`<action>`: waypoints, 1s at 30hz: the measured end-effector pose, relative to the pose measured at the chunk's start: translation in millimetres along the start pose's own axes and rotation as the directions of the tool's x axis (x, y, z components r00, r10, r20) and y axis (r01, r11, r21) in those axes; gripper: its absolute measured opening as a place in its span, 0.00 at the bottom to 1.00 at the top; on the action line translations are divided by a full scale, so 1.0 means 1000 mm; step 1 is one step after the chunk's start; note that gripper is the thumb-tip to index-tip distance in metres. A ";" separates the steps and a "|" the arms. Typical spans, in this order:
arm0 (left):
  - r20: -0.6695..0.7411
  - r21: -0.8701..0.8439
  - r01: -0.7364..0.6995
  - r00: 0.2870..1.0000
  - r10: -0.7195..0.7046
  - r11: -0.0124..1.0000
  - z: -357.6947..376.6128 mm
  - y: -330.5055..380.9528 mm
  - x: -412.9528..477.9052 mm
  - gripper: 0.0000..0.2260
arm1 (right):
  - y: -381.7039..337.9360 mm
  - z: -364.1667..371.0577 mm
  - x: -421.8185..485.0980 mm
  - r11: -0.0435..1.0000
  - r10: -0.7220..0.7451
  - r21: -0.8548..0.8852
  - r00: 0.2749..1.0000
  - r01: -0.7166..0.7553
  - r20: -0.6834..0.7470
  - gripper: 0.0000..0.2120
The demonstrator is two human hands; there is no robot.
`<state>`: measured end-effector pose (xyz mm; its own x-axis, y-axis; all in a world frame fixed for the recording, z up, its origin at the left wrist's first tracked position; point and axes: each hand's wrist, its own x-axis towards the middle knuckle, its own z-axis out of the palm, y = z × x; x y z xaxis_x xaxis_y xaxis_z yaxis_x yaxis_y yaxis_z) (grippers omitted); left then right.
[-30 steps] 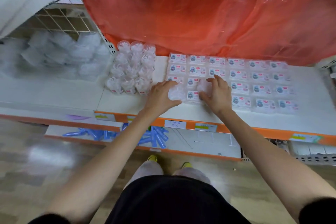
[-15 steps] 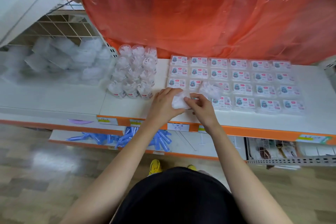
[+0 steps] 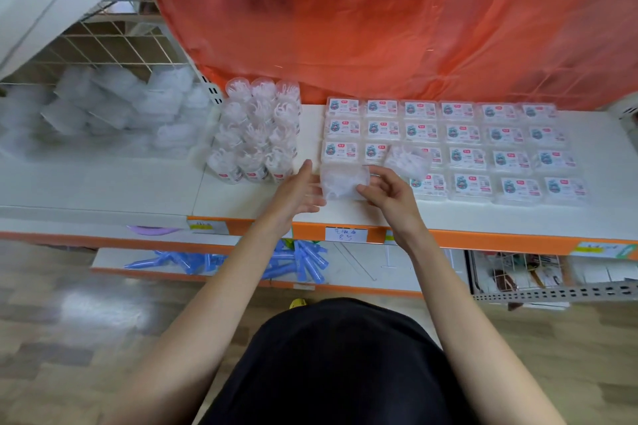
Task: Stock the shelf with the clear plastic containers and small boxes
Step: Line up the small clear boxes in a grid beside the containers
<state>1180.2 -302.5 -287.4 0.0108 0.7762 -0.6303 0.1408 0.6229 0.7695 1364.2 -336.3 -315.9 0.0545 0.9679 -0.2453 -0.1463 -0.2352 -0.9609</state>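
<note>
2 hands of mine are on 1 clear box [image 3: 342, 183]. It sits near the front of the white shelf [image 3: 483, 217], at the left end of the rows of small boxes [image 3: 462, 134] with blue pictures on top.

My right hand [image 3: 388, 195] pinches the right edge of the clear box between thumb and first finger. The other fingers curl loosely. My left hand [image 3: 298, 195] is at the left edge. Its fingers look straight and seem to touch the side, but they are blurry, so I am not sure they hold on.

I think I am putting this box into the empty spot in the front row. A second clear box [image 3: 408, 160] lies tilted on top of the rows, just behind my right hand. The round tubs [image 3: 257, 134] stand in a bunch near my left hand.

Next, I think the box needs a little push so it sits flat and lines up with the ones beside it. Then the tilted one needs a spot next to it. I should move softly so I do not bump the tidy rows.
</note>
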 end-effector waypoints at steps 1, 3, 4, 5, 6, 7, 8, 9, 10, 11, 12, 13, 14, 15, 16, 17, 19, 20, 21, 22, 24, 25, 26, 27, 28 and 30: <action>0.013 -0.014 0.026 1.000 -0.026 1.000 -0.001 0.002 0.000 0.22 | 0.002 0.001 0.000 0.999 -0.026 -0.022 1.000 0.027 0.010 0.15; 0.029 -0.026 0.032 0.999 -0.032 0.999 -0.001 0.003 0.002 0.22 | 0.004 0.001 0.000 0.994 -0.073 -0.076 0.997 0.076 0.032 0.16; 0.038 -0.057 0.032 0.999 -0.030 0.998 -0.001 0.002 0.004 0.22 | 0.004 0.001 -0.001 0.992 -0.085 -0.087 0.995 0.088 0.043 0.16; 0.046 -0.100 0.038 0.998 -0.033 0.994 -0.001 0.001 0.007 0.20 | 0.005 0.002 -0.002 0.992 -0.092 -0.083 0.994 0.096 0.059 0.17; 0.058 -0.145 0.044 0.998 -0.036 0.988 -0.001 -0.001 0.008 0.19 | 0.007 0.001 -0.003 0.992 -0.097 -0.078 0.993 0.102 0.072 0.17; 0.070 -0.184 0.046 0.997 -0.034 0.982 -0.002 -0.003 0.011 0.17 | 0.009 0.001 -0.003 0.992 -0.098 -0.073 0.992 0.104 0.081 0.17; 0.077 -0.222 0.038 0.997 -0.021 0.974 -0.002 -0.005 0.012 0.14 | 0.011 -0.001 -0.002 0.991 -0.097 -0.083 0.992 0.104 0.084 0.18; 0.082 -0.260 0.017 0.997 0.005 0.965 -0.002 -0.007 0.013 0.10 | 0.013 -0.002 -0.002 0.989 -0.097 -0.105 0.992 0.106 0.085 0.18; 0.086 -0.289 -0.011 0.996 0.037 0.957 -0.002 -0.009 0.013 0.07 | 0.015 -0.003 -0.001 0.985 -0.100 -0.131 0.991 0.111 0.087 0.19; 0.087 -0.308 -0.046 0.993 0.076 0.950 -0.002 -0.011 0.013 0.06 | 0.015 -0.003 -0.001 0.983 -0.101 -0.146 0.991 0.112 0.086 0.21; 0.087 -0.324 -0.085 0.989 0.119 0.942 -0.002 -0.012 0.012 0.07 | 0.014 -0.003 -0.002 0.985 -0.099 -0.137 0.992 0.109 0.077 0.23; 0.081 -0.341 -0.119 0.985 0.155 0.933 -0.002 -0.014 0.011 0.09 | 0.012 -0.001 -0.002 0.990 -0.089 -0.105 0.994 0.095 0.056 0.23; 0.074 -0.354 -0.144 0.981 0.182 0.924 -0.003 -0.016 0.011 0.11 | 0.010 0.001 -0.003 0.997 -0.063 -0.054 0.998 0.064 0.025 0.22; 0.070 -0.356 -0.167 0.976 0.204 0.920 -0.004 -0.018 0.012 0.12 | 0.008 0.004 -0.003 1.000 -0.023 0.000 1.000 0.023 -0.010 0.21; 0.067 -0.339 -0.194 0.971 0.230 0.920 -0.004 -0.020 0.012 0.13 | 0.006 0.007 -0.002 0.999 0.021 0.049 0.999 -0.020 -0.038 0.18; 0.062 -0.306 -0.224 0.965 0.254 0.925 -0.005 -0.022 0.013 0.14 | 0.004 0.010 -0.001 0.994 0.069 0.086 0.996 -0.063 -0.059 0.14; 0.053 -0.238 -0.278 0.953 0.298 0.931 -0.005 -0.024 0.013 0.16 | 0.001 0.016 0.000 0.984 0.143 0.122 0.986 -0.132 -0.085 0.10; 0.048 -0.210 -0.303 0.946 0.320 0.929 -0.006 -0.024 0.013 0.16 | 0.001 0.018 0.001 0.981 0.161 0.126 0.983 -0.150 -0.088 0.10; 0.046 -0.181 -0.326 0.940 0.339 0.928 -0.007 -0.024 0.013 0.17 | 0.002 0.021 0.001 0.979 0.174 0.122 0.981 -0.163 -0.088 0.10; 0.045 -0.151 -0.340 0.936 0.350 0.928 -0.008 -0.024 0.012 0.17 | 0.004 0.022 0.001 0.979 0.183 0.109 0.979 -0.172 -0.091 0.09; 0.042 -0.133 -0.339 0.937 0.347 0.931 -0.009 -0.025 0.012 0.17 | 0.007 0.025 0.001 0.976 0.199 0.114 0.974 -0.187 -0.104 0.09; 0.035 -0.149 -0.322 0.943 0.330 0.935 -0.009 -0.025 0.012 0.16 | 0.007 0.026 0.000 0.969 0.217 0.144 0.969 -0.200 -0.115 0.10; 0.025 -0.176 -0.298 0.951 0.307 0.938 -0.010 -0.026 0.012 0.15 | 0.006 0.026 0.000 0.961 0.236 0.176 0.963 -0.212 -0.127 0.11; 0.016 -0.202 -0.273 0.959 0.281 0.941 -0.010 -0.027 0.013 0.14 | 0.006 0.027 0.000 0.955 0.247 0.205 0.959 -0.216 -0.141 0.12; 0.009 -0.220 -0.248 0.967 0.256 0.943 -0.010 -0.028 0.013 0.12 | 0.006 0.027 -0.001 0.951 0.251 0.225 0.956 -0.214 -0.150 0.13; 0.013 -0.225 -0.192 0.980 0.200 0.955 -0.010 -0.029 0.012 0.13 | 0.006 0.028 -0.002 0.945 0.256 0.250 0.953 -0.211 -0.163 0.14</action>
<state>1166.8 -310.8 -316.0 0.0518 0.8838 -0.4649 -0.0901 0.4678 0.8792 1335.6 -336.6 -317.2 0.1756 0.8479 -0.5002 -0.3966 -0.4041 -0.8242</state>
